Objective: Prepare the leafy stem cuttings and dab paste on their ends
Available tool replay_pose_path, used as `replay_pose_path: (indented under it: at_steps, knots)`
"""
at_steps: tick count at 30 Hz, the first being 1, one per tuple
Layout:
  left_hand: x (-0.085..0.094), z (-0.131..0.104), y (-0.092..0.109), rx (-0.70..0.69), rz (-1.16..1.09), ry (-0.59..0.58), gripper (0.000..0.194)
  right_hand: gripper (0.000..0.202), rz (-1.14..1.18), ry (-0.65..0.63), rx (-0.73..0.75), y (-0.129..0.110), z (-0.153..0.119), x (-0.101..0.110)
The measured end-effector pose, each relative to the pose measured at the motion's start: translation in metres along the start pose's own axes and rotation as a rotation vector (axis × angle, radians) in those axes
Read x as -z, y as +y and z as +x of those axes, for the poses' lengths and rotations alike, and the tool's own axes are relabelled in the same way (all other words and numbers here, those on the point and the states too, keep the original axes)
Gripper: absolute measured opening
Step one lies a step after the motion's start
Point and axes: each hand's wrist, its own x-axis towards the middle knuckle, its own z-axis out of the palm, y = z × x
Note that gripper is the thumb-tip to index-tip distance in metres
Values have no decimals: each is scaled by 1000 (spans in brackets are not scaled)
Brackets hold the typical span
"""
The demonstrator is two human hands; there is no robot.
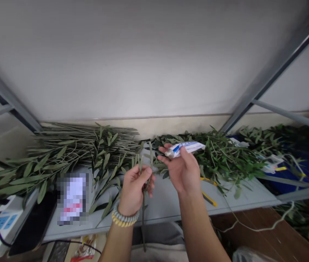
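My left hand [136,185] pinches a thin green leafy stem [144,207], its leaves above the fingers and its bare end hanging past the table edge. In my right hand [183,171] lies a white and blue squeeze tube [188,148], held under the thumb with the other fingers partly spread; its narrow end points left. A pile of leafy branches [225,156] is behind and to the right of this hand. A yellow-handled tool [209,198] sits on the table close to my right wrist, partly hidden by it.
Many bare-stemmed leafy branches [83,142] are heaped at the back left of the grey tabletop [168,203]. A blurred packet [72,198], a dark phone-like slab [34,222] and a white power strip [1,225] are at left. Metal posts [241,109] frame the table; a pale cord [266,229] hangs at right.
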Motion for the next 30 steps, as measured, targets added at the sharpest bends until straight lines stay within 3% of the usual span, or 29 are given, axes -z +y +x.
replay_pose_path:
  at_steps: [3,6,21,27,30]
  knots:
    - [-5,-1,0,25,-2,1,31,20,71,-25,-186,-3,4,-5]
    - [-7,-1,-2,35,30,3,33,18,121,-51,-251,-6,5,-10]
    - [-8,-2,-7,-22,67,2,35,14,248,-33,-298,-8,-2,-19]
    - [-9,-4,-18,-117,137,155,36,18,304,15,-303,-3,-4,-18]
    - [-10,-6,-21,-107,145,164,37,20,328,51,-349,1,-5,-18]
